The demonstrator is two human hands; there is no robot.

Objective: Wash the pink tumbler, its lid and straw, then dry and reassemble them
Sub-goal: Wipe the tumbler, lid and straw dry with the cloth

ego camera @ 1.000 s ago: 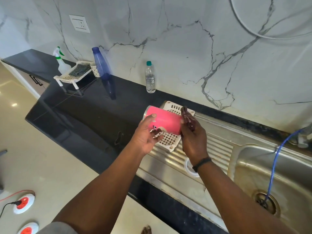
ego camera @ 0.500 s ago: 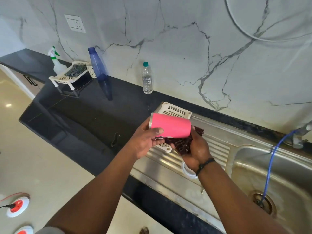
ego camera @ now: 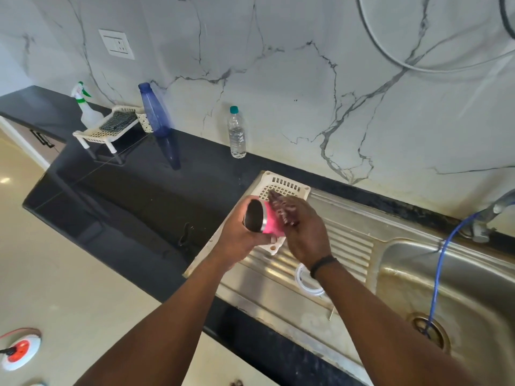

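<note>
1. A spray bottle [ego camera: 85, 108], a white rack [ego camera: 106, 129], a blue bottle [ego camera: 154, 111] and a clear water bottle [ego camera: 237, 133] stand along the black counter [ego camera: 125, 185].
2. The left hand [ego camera: 241, 236] curls round the pink tumbler [ego camera: 269, 222] near its open mouth, thumb below, fingers over the top; the tumbler lies sideways above a white basket [ego camera: 281, 185].
3. The right hand [ego camera: 305, 232] presses a dark cloth [ego camera: 282, 208] onto the tumbler's far side, fingers bent around it.
4. A clear lid ring [ego camera: 302, 280] lies on the steel drainboard [ego camera: 348, 246], left of the sink basin [ego camera: 446, 274].
</note>
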